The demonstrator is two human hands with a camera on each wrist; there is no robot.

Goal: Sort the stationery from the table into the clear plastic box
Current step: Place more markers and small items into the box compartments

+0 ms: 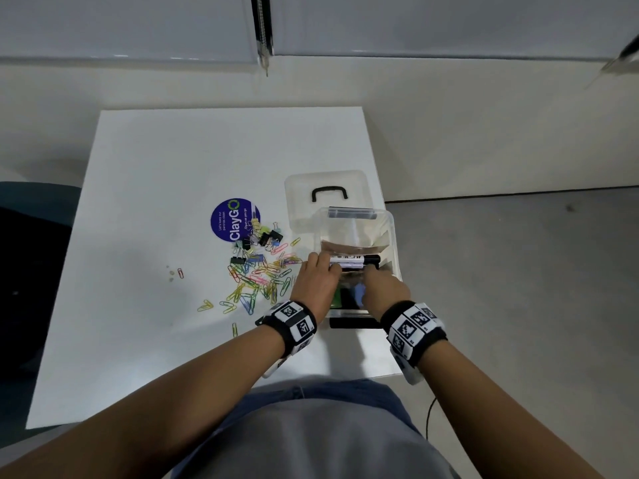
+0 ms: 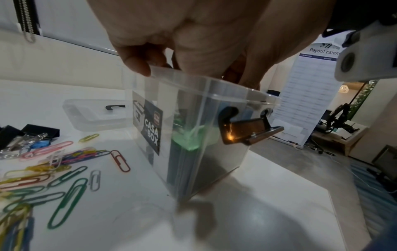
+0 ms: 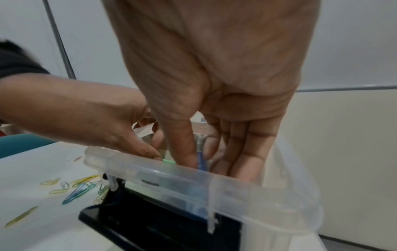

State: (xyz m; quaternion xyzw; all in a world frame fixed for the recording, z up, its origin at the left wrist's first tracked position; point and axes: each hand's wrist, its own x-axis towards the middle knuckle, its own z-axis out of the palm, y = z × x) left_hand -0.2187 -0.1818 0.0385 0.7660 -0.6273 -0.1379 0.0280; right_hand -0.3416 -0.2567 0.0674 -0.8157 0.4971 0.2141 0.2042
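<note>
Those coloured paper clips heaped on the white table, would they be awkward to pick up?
Probably. The coloured paper clips lie flat on the smooth white table, so fingers likely slide over them. They overlap in a tangle, so several may lift together. They look thin and light, so a push should scatter them.

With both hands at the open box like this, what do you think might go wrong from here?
1. The clear box stands at the table's right edge; a push from the left hand or right hand might tip it off.
2. The marker lies crosswise near the top and may block the lid.
3. A wrist could scatter the paper clips.
</note>
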